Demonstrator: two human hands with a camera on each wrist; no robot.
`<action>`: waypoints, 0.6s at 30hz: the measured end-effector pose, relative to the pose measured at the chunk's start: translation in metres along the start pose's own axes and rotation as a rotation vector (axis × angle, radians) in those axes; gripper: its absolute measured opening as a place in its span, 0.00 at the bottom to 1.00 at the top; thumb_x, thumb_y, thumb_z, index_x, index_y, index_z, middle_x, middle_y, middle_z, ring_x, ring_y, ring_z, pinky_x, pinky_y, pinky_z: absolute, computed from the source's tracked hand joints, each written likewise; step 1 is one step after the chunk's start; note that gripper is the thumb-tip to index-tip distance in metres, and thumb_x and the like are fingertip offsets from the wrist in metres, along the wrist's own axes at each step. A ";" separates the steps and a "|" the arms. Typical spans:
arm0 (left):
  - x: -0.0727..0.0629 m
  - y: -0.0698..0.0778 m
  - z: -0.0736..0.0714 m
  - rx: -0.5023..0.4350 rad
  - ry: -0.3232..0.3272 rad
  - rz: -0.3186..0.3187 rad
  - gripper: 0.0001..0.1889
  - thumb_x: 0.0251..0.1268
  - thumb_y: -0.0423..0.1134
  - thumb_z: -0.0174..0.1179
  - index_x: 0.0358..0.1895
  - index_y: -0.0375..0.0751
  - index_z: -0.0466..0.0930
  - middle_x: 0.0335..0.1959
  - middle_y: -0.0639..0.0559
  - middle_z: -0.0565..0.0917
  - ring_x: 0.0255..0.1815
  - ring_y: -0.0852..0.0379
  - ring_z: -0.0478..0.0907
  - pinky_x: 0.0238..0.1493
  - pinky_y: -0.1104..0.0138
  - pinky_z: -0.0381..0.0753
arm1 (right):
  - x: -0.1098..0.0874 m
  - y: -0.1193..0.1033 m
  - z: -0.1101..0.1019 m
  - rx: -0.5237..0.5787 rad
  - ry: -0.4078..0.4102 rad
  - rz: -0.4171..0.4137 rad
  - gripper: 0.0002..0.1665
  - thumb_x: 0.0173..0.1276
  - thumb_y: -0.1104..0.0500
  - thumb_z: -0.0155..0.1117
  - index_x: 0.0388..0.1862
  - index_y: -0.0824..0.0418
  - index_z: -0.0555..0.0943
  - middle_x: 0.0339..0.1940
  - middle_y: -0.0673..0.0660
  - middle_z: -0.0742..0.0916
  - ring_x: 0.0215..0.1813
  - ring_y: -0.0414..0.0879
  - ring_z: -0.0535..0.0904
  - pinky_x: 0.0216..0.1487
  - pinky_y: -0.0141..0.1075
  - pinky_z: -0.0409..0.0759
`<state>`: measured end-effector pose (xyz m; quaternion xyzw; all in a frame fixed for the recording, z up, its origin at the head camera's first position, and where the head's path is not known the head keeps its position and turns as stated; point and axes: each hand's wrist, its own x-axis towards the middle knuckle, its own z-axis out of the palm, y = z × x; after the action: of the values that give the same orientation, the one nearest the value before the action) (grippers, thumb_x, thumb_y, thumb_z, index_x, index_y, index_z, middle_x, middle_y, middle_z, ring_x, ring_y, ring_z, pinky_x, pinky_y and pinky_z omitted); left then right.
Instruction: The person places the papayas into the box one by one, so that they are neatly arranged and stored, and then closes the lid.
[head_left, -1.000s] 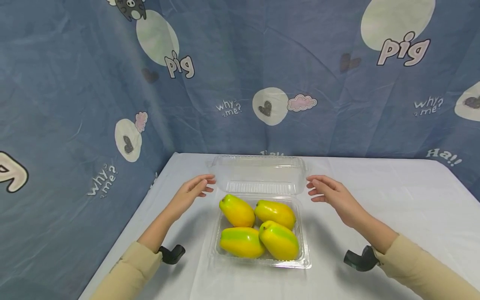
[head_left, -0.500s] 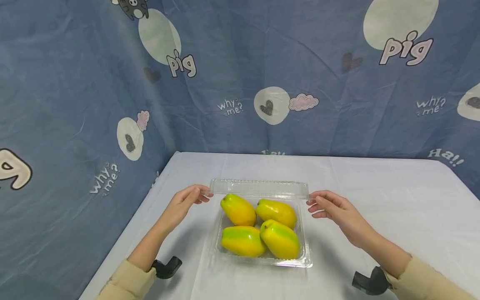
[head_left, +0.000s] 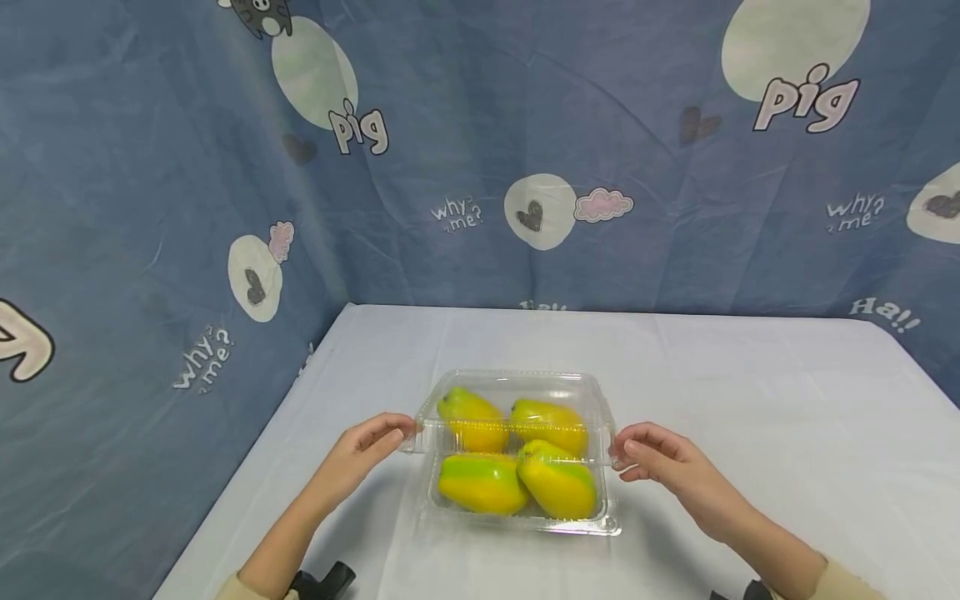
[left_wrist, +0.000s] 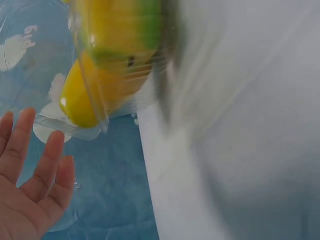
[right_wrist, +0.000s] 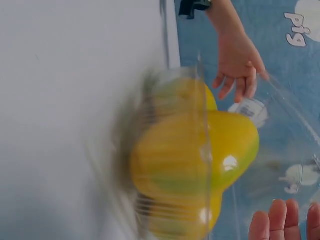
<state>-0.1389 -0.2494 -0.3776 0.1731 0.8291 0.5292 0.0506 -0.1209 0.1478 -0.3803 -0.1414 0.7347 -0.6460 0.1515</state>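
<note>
A clear plastic clamshell box (head_left: 609, 525) stands on the table, holding several glossy yellow-green fruits that look like papayas (head_left: 483, 485). Its hinged clear lid (head_left: 536, 383) leans forward over them, its front edge still raised. At the lid's left front corner, my left hand (head_left: 356, 458) holds the edge between thumb and forefinger, other fingers extended. Opposite it, my right hand (head_left: 675, 467) holds the right front corner similarly. Fingers of the left hand (left_wrist: 35, 175) and right hand (right_wrist: 285, 220) look fairly straight in their wrist views, where the thumb contact is partly hidden.
White cloth covers the table (head_left: 750, 375). Behind and to the left hangs a blue printed curtain (head_left: 450, 125). Each wrist carries a black camera mount, such as the left mount (head_left: 324, 581).
The lid has swung from lying back behind the box, up and forward over the fruits. Both hands came to its corners and moved toward me with it. The fruits stayed put.
</note>
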 end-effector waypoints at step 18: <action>-0.021 -0.011 0.017 0.110 -0.093 -0.125 0.27 0.61 0.42 0.58 0.63 0.40 0.67 0.61 0.39 0.71 0.54 0.43 0.72 0.47 0.68 0.74 | -0.012 0.025 0.016 0.041 -0.121 0.175 0.15 0.65 0.59 0.58 0.42 0.67 0.66 0.22 0.50 0.77 0.24 0.40 0.73 0.31 0.33 0.76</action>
<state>-0.1171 -0.2463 -0.3968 0.1479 0.8628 0.4702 0.1124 -0.1033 0.1411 -0.4065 -0.1124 0.7202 -0.6356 0.2544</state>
